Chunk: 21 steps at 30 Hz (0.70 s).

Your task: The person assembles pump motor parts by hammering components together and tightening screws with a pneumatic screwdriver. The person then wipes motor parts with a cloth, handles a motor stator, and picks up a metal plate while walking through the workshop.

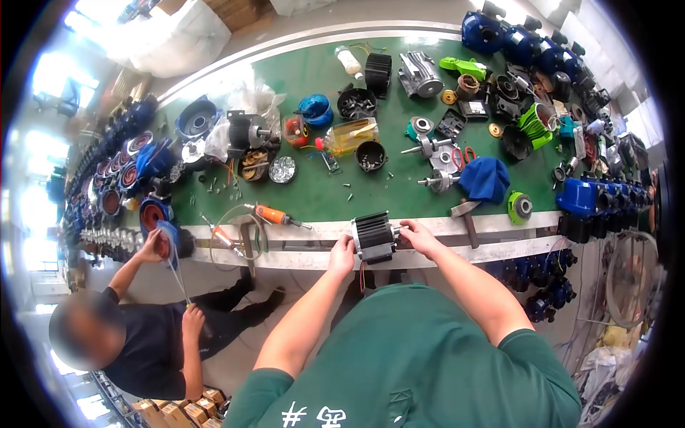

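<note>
A black finned electric motor (374, 237) is held level between my hands at the near edge of the bench, with coloured wires hanging from its underside. My left hand (343, 252) is closed on the motor's left end. My right hand (419, 238) pinches at the other end, by the shaft; its fingertips partly hide what they grip there. To the right, a hammer (468, 222) lies across the bench edge beside a blue cloth (485, 180). Left of my hands rests an orange power screwdriver (274, 215).
The green bench top (314, 198) carries motor parts, a bottle of yellow liquid (352, 136) and a black bowl of screws (371, 156). Blue motor housings (596, 197) line the right end. At left, a co-worker (160, 335) handles a blue part (168, 242).
</note>
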Tool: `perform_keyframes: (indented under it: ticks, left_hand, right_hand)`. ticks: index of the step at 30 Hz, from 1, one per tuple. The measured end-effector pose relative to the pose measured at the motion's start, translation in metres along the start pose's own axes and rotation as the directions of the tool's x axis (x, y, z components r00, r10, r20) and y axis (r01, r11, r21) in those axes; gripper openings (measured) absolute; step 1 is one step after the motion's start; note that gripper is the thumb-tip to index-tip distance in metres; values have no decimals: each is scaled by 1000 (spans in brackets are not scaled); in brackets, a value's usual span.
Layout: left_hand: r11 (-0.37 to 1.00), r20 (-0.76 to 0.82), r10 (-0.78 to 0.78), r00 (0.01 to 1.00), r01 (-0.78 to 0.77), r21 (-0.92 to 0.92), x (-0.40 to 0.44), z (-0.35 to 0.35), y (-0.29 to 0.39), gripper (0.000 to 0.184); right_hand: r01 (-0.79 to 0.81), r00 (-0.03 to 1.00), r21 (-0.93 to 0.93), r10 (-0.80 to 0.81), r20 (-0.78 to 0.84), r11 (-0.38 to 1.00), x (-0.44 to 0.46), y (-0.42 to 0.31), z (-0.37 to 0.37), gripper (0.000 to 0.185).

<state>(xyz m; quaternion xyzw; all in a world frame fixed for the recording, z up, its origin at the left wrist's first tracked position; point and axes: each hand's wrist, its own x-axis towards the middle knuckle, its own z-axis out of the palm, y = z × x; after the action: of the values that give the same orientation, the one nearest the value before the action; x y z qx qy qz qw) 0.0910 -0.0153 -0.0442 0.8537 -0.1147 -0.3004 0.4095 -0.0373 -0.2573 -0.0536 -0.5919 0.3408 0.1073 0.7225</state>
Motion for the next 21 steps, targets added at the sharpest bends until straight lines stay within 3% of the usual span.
perform_keyframes:
  ticks: [5, 7, 8, 9, 10, 11, 12, 13, 15, 17, 20, 21]
  left_hand:
    - [999, 10, -25, 1000, 24, 21, 2, -1, 0, 25]
    - [999, 11, -42, 999, 42, -6, 10, 4, -13, 31]
    - [992, -206, 120, 971, -125, -12, 23, 30, -57, 36]
    - [987, -104, -70, 992, 54, -148, 20, 26, -45, 37]
    - [935, 20, -242, 970, 239, -263, 16, 16, -17, 38]
    - [837, 161, -390, 907, 422, -349, 15, 10, -1, 39]
    - [798, 192, -421, 887, 462, -387, 17, 11, -4, 37]
    - [849, 129, -365, 922, 387, -360, 17, 11, -5, 36]
    - [931, 5, -236, 972, 228, -286, 17, 14, -8, 33]
    - [960, -7, -135, 991, 129, -250, 18, 13, -16, 25]
    - [997, 27, 19, 999, -17, -72, 5, -4, 1, 19]
    - [998, 27, -3, 1000, 5, -66, 6, -4, 1, 20]
  right_hand:
    - [54, 997, -125, -47, 61, 991, 7, 5, -6, 25]
    - [5, 1000, -180, -7, -8, 984, 8, 8, -3, 29]
    - [-19, 999, -207, 10, -44, 978, 9, 9, -2, 33]
    - [-43, 997, -232, 25, -80, 972, 10, 10, -1, 39]
    - [-52, 984, -218, 13, -176, 975, 22, 29, 2, 47]
    - [-110, 984, -129, 90, -154, 986, 22, 26, 2, 47]
    - [-172, 978, -41, 165, -125, 984, 19, 18, 2, 46]
    - [-232, 968, 45, 235, -89, 972, 17, 10, 2, 46]
    - [-84, 990, 181, 103, -101, 980, 9, 2, 7, 29]
    - [74, 992, 264, -44, -117, 962, 1, -1, 7, 21]
    - [61, 998, 192, -54, -43, 979, 0, 0, -2, 19]
    - [80, 997, 159, -75, -34, 984, 0, 1, -2, 18]
